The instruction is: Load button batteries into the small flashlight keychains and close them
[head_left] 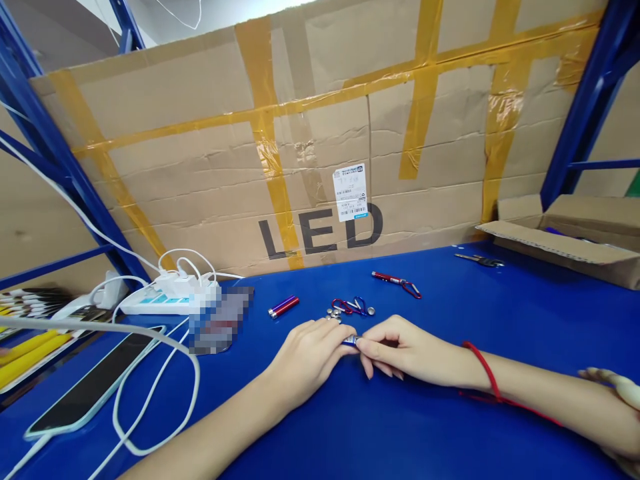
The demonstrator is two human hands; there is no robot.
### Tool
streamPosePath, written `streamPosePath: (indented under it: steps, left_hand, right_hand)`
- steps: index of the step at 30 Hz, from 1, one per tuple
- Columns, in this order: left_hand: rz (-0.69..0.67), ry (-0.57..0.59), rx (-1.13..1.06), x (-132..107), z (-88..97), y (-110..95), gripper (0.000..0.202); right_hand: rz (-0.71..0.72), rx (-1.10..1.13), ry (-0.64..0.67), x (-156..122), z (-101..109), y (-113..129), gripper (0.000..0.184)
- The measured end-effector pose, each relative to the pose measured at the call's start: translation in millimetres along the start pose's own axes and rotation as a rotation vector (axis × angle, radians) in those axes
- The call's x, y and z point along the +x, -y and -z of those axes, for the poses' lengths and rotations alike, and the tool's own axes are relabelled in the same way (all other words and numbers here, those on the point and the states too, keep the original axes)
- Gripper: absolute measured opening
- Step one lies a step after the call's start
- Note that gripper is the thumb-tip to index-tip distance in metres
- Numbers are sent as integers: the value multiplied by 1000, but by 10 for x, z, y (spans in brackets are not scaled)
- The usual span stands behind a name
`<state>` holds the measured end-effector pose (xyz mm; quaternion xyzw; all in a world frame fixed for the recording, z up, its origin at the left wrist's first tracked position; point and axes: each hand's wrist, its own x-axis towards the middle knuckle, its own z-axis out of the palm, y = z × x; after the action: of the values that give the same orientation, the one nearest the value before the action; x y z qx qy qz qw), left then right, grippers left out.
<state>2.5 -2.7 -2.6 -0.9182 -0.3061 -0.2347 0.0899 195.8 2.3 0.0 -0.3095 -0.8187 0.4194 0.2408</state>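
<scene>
Above the blue tabletop my left hand (315, 353) is closed around a small blue flashlight tube (351, 340), of which only a short blue and silver end shows. My right hand (395, 347), with a red cord at the wrist, pinches that end between thumb and forefinger. Just beyond the fingers lie a red carabiner (341, 306), a blue carabiner (358, 307) and several small silver round pieces (371, 311). A red and a blue tube (284, 307) rest side by side to the left. Farther back is a red mini flashlight with a clip (395, 279).
Keys (479, 260) lie at the back right, near an open cardboard box (565, 247). On the left are a phone (95, 383), looping white cables (197, 380) and a power strip (160, 300). A large taped cardboard sheet (320, 153) stands behind the table.
</scene>
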Motion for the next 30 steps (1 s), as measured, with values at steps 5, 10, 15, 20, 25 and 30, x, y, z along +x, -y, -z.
streamPosePath:
  steps: [5,10,15,20,25,30]
  left_hand:
    - [47,17,-4,10,1,-7,27]
    - [236,20,12,12,-22,6,20]
    - [408,73,33,8,-15,7,18]
    - [450,69,59,3,1,-15,22]
    - [417,48,49,6,-3,-22,25]
    - [386,35,38,1,1,-23,28]
  right_hand:
    - [-2,-58,4,2,-7,-5,48]
    - [80,-231,-16,-6,-23,-19,37]
    - [192,-492,-77,-17,-2,-21,28]
    - [206,-767,-223,-8,53,-42,18]
    - [167,-915,-378,18,81,-105,21]
    - [127,-958,-437,32,74,-198,31]
